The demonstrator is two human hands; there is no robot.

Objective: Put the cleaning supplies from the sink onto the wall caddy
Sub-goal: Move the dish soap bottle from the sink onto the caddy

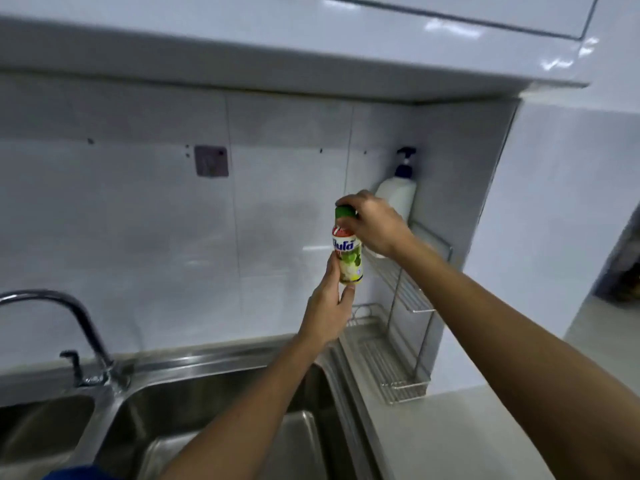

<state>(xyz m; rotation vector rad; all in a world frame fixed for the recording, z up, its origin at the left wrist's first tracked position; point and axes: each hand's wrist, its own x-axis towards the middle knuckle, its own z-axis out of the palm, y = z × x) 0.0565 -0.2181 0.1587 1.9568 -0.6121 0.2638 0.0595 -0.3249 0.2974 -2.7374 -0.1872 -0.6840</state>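
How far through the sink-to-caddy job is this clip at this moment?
Looks done: a white pump bottle with a dark blue pump stands on the wire wall caddy's upper shelf. In hand: the green-capped dish soap bottle, left hand at its base, right hand on its cap, beside the caddy, not yet shelved. Left: placing it; the visible steel sink basin shows nothing more.

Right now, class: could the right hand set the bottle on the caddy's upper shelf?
Probably yes: the right hand grips the bottle beside the upper shelf, whose near part looks free.
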